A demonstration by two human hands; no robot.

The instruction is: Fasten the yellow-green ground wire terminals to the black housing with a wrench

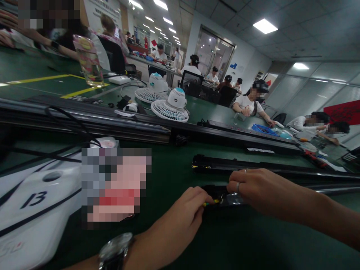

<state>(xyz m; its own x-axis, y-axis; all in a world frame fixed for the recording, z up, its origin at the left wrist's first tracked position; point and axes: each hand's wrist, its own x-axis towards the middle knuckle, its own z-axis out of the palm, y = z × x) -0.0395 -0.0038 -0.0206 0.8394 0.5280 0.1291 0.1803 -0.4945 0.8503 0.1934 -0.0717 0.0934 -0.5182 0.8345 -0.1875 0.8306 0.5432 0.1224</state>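
Observation:
My left hand is closed at the near end of a long black housing, its fingertips pinching a yellow-and-green wire. Just to the right, my right hand bends over the same housing with its fingers curled together. What its fingertips grip is hidden. Below those fingers a piece of transparent plastic shows on the housing. Behind both hands lies a second long black housing, with a short yellow wire end at its left tip.
A white board marked 13 with black cords and a blurred-out item lie at left. Dark bars run behind them. Two small white fans and a drink bottle stand farther back. Several people sit at tables beyond.

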